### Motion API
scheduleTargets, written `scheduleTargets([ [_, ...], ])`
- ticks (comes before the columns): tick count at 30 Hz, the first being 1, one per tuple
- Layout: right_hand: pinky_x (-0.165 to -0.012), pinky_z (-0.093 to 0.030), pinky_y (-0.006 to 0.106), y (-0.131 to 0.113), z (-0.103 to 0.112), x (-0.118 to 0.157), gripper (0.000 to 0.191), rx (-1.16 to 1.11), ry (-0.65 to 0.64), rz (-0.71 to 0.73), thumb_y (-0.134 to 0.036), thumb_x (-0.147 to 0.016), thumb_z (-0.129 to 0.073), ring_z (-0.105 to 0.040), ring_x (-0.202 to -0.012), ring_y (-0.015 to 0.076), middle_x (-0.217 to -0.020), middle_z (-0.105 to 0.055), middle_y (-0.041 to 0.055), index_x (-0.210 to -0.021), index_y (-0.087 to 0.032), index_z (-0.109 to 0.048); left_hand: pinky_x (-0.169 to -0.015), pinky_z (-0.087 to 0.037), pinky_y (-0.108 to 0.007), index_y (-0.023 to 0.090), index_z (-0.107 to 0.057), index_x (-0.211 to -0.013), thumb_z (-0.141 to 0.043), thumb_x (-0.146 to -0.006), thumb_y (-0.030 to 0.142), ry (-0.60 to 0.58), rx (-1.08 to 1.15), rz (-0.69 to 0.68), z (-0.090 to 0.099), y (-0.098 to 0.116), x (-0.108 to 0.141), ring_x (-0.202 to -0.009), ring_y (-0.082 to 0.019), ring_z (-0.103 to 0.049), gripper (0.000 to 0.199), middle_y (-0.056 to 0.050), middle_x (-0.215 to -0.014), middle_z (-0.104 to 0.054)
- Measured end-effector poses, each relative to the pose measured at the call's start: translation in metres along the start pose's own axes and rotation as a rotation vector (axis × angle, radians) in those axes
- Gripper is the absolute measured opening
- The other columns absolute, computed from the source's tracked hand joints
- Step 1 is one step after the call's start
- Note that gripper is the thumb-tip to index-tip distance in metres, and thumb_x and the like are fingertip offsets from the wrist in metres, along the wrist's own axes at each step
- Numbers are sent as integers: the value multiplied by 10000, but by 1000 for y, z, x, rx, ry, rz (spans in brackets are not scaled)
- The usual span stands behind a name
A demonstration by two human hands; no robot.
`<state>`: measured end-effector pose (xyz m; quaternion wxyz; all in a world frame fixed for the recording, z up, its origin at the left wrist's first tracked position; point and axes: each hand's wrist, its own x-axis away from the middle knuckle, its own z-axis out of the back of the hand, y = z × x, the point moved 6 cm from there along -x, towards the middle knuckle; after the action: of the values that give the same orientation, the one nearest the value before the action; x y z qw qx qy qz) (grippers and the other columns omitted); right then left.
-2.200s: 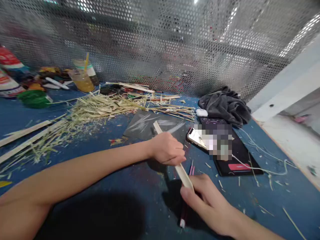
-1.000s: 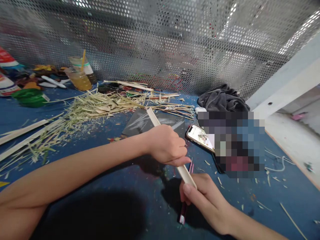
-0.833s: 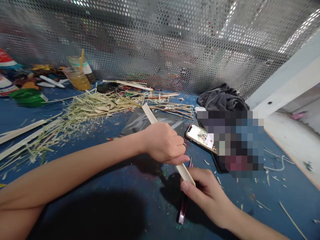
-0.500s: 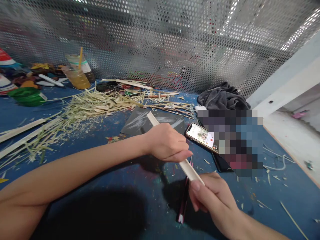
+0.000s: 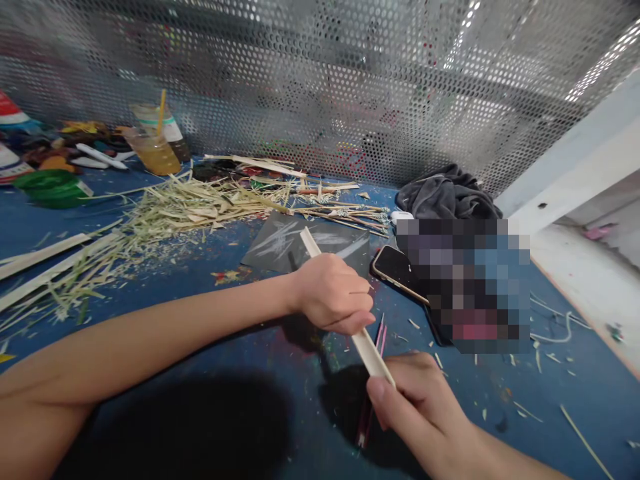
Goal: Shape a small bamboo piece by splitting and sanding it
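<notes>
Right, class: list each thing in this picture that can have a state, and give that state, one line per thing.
left hand: closed round the bamboo strip
right hand: gripping the strip's near end
bamboo strip: held off the table, slanting away
phone: lying flat, screen dark
plastic cup: upright, holding yellow liquid and a stick
dark cloth: crumpled
shavings pile: scattered loose

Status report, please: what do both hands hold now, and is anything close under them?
Left hand gripping mid bamboo strip. Right hand pinching its near end. Pink-handled tool lies on blue table directly beneath; phone close by.
</notes>
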<state>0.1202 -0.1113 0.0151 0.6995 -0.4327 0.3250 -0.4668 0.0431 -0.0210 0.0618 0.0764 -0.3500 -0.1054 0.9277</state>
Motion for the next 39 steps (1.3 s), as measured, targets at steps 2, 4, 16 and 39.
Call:
scheduleTargets([
  [2,-477,-267,236,-1,-4,0,489,-10,-61,-8,-443,-949,-374,-334,-469,78,-488,-357,-35,-530,-190,-360,-383,-266,-304,214,-395,-496,-251,-934,298,-1,-20,-45,6,4,-4,-379,-131,-401,468,31,-454,-435],
  [4,-465,-247,237,0,-8,1,456,-29,-110,-32,-446,-901,-448,-310,-483,79,-499,-345,-39,-537,-194,-337,-376,-261,-303,215,-388,-493,-259,-936,320,-20,-37,-87,11,8,-8,-370,-131,-390,473,34,-449,-418],
  [16,-462,-282,228,5,-13,3,520,-8,-243,-195,-546,-956,-330,-346,-532,91,-562,-398,-21,-595,-186,-435,-374,-259,-279,210,-398,-508,-352,-926,376,-103,-106,-150,17,17,-17,-372,-120,-413,453,38,-457,-422],
  [39,-453,-256,270,6,-36,10,486,-186,-389,122,-498,-941,-215,-249,-432,88,-465,-240,-46,-534,-233,-194,-376,-236,-312,208,-394,-476,-292,-923,284,20,160,-12,5,23,-13,-365,-120,-404,465,34,-448,-444],
])
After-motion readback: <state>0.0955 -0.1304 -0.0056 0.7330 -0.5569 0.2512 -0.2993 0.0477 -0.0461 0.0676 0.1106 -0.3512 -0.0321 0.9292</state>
